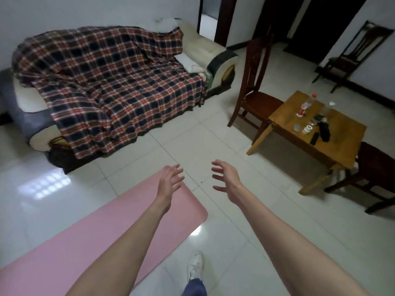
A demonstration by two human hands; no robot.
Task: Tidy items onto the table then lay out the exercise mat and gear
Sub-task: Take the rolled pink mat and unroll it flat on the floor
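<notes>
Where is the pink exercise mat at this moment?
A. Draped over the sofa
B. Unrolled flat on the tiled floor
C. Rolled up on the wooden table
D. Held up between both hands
B. The pink exercise mat lies flat on the tiled floor; the left hand and right hand are open and empty.

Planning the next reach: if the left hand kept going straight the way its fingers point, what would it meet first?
Nothing close by. The left hand, open and empty, points up and right past the corner of the pink mat, over bare floor. Further on that line stands the nearest wooden chair, though depth is hard to judge.
</notes>
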